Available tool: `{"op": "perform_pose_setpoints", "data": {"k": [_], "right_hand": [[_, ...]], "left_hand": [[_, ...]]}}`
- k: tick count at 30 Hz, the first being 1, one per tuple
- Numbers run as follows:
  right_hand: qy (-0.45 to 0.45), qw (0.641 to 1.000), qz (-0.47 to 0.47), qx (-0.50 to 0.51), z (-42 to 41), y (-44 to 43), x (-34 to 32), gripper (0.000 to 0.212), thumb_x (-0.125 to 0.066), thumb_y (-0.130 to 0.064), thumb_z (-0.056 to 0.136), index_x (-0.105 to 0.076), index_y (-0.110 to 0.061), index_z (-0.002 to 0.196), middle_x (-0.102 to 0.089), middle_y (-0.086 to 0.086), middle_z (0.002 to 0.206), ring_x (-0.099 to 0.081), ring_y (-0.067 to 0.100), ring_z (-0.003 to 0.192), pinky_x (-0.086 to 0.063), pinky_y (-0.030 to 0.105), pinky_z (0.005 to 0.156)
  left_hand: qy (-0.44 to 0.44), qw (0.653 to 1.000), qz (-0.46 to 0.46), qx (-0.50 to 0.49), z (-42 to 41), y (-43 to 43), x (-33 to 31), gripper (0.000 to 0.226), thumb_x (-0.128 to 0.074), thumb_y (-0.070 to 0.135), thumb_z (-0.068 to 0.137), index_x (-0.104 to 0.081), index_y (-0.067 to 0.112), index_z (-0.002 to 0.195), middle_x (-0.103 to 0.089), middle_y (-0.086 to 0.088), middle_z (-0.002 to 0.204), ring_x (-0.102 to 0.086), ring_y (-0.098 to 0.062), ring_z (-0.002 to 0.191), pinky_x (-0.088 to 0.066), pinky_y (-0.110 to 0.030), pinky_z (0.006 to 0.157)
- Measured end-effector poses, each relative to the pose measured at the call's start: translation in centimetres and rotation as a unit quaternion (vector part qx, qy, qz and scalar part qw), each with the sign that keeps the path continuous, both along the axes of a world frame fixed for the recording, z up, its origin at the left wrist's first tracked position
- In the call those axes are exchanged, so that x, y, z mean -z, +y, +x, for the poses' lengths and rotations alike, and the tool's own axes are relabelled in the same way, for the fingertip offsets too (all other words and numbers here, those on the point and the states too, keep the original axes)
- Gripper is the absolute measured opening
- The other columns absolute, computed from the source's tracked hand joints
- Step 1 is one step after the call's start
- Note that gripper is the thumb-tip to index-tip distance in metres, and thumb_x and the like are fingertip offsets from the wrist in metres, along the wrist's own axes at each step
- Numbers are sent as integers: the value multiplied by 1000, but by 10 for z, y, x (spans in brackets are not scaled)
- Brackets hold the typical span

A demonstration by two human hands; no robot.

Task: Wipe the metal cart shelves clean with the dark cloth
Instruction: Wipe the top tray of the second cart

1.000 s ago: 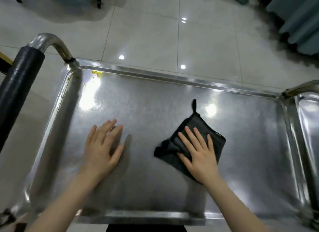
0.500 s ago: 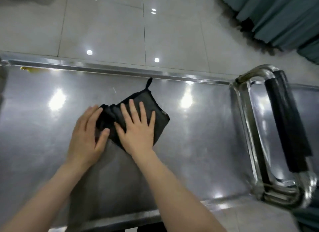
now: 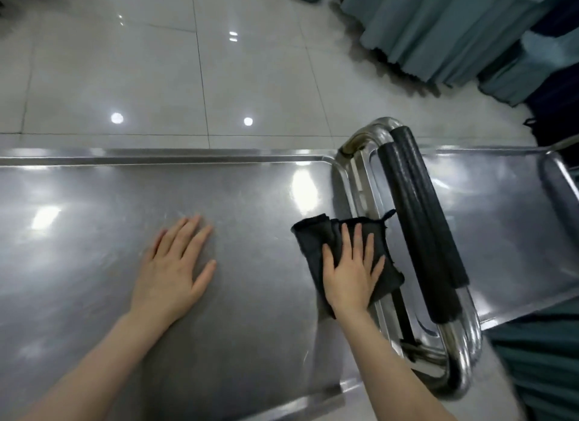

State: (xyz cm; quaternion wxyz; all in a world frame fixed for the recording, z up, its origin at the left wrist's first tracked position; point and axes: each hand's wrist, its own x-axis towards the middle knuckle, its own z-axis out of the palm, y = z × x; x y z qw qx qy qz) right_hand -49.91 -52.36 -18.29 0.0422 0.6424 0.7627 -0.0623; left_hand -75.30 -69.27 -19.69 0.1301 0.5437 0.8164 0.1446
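The metal cart's top shelf point(image 3: 94, 295) fills the lower left, shiny with light glare. A dark cloth point(image 3: 313, 242) lies crumpled at the shelf's right edge, partly over the raised rim. My right hand point(image 3: 352, 270) presses flat on the cloth with straight fingers. Flat on the bare metal to the left, a good hand's width from the cloth, rests my left hand point(image 3: 178, 264) with its fingers spread.
Two black-padded handle bars point(image 3: 419, 226) on chrome tubing stand just right of the cloth. A second metal cart shelf point(image 3: 501, 220) lies beyond them. Grey floor tiles point(image 3: 156, 60) run behind the carts; teal fabric point(image 3: 438, 23) hangs at the top right.
My right hand has slid the cloth rightward to the shelf's right edge. My left hand has come off the cloth and now lies on bare metal. The view has turned right.
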Motion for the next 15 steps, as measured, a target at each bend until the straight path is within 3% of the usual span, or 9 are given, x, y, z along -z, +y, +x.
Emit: {"op": "perform_pose_setpoints", "data": {"k": [2, 5, 8, 11, 13, 15], "right_hand": [[7, 1000, 7, -3, -38, 20, 3, 65, -22, -60, 98, -10, -33, 156, -4, -6, 165, 3, 20, 151, -2, 57, 119], [35, 992, -3, -119, -107, 45, 8, 65, -23, -60, 98, -11, -34, 156, -1, -7, 164, 4, 20, 151, 0, 56, 118], [58, 960, -20, -275, -155, 44, 12, 63, -25, -61, 97, -17, -36, 155, -6, -10, 164, 1, 19, 151, 4, 55, 118], [52, 920, -7, -388, -136, 41, 16, 61, -28, -62, 97, -24, -37, 153, -13, -10, 163, -7, 18, 151, -4, 55, 118], [46, 929, 17, -367, -100, 55, 18, 62, -27, -62, 96, -26, -37, 153, -16, -9, 163, -10, 18, 150, -6, 54, 119], [34, 961, 27, -275, -72, 80, 16, 63, -23, -62, 96, -22, -37, 154, -14, -7, 163, -7, 18, 151, -2, 53, 120]], "left_hand": [[17, 1000, -10, -1, 0, -1, 1, 65, -32, 52, 91, -46, 17, 143, -38, -6, 153, -31, -24, 142, -19, -43, 116], [20, 1000, -8, 0, 1, -1, 4, 67, -24, 57, 94, -42, 18, 145, -34, -5, 155, -29, -24, 144, -22, -45, 117], [15, 999, 3, -50, 1, -3, 6, 66, -35, 54, 91, -39, 18, 146, -32, -6, 155, -27, -27, 144, -22, -47, 117], [22, 998, -3, -67, -2, 2, 3, 66, -36, 54, 90, -40, 19, 146, -35, -7, 153, -31, -30, 142, -25, -51, 115], [31, 998, -9, -50, -12, 6, -1, 65, -35, 55, 90, -48, 15, 140, -41, -8, 148, -40, -33, 135, -34, -51, 110], [47, 998, -10, -30, -24, 7, -3, 64, -36, 54, 91, -52, 13, 138, -43, -9, 148, -42, -34, 133, -36, -51, 108]]}}
